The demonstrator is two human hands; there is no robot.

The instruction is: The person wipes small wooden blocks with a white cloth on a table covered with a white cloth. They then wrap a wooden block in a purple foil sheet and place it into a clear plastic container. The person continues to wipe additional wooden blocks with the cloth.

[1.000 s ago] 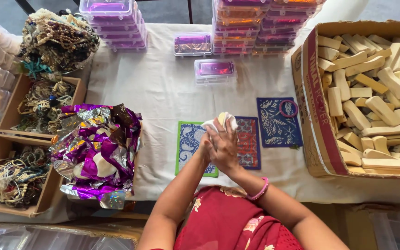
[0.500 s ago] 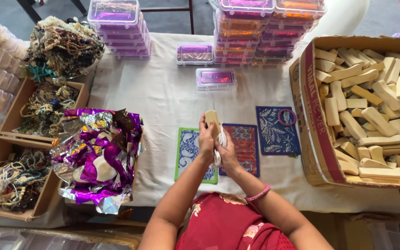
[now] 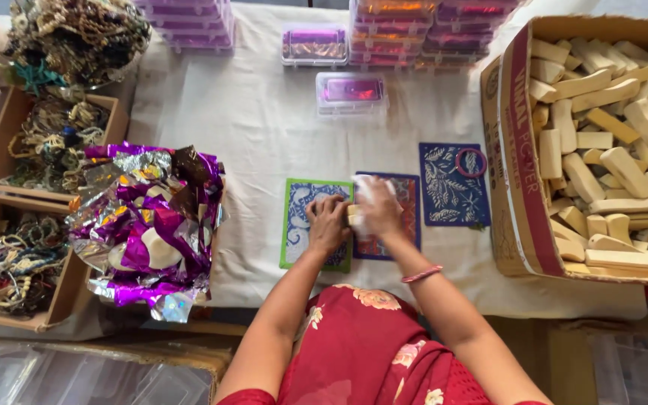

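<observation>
White cloth covers the table seen from the head view. At centre frame, our left hand and right hand meet over two patterned cards: a green-bordered blue card under the left hand, a dark-bordered reddish card under the right. Both hands clasp a small tan block between them, with a white cloth or paper bunched at the right fingers; the block sits just above the cards' shared edge. Pink bangle on right wrist. A third blue card lies right of centre with a pink ring on it. Cardboard box at right holds many tan blocks. Purple foil wrappers pile at left; wooden trays with corded items at far left. Clear lidded boxes are stacked along the top, one alone just below them.
</observation>
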